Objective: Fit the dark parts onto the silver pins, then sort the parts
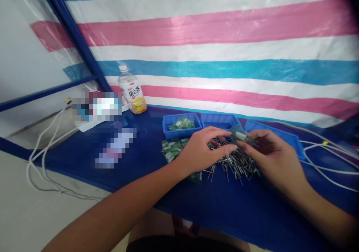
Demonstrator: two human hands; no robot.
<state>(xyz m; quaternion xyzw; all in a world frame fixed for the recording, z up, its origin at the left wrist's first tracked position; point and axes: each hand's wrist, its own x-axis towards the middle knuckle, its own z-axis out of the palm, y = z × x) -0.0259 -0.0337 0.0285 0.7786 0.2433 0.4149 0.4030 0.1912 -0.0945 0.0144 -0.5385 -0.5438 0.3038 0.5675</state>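
Nearest to us, our two forearms reach forward over the blue tabletop (196, 207). Our left hand (203, 149) rests with curled fingers on a heap of thin metal pins (235, 164); thumb and forefinger are closed to a pinch, but we cannot tell if a pin is between them. Our right hand (273, 154) is just beside it, to the right, and pinches a small green packet (241, 135) between thumb and fingertips. The packet lies between both hands, above the pins, and its long axis runs roughly left to right, with the white end toward the left hand. The right hand has it; the left fingertips are almost touching it. The pins point in many directions, most of them away from us.

Under the left wrist lie more green packets (171, 149). Behind the hands stand three blue trays; the left tray (168, 123) contains packets too. Farther left stands a drink bottle (131, 91), and white cables (325, 158) run along the right side. At the back hangs a striped sheet (224, 35).
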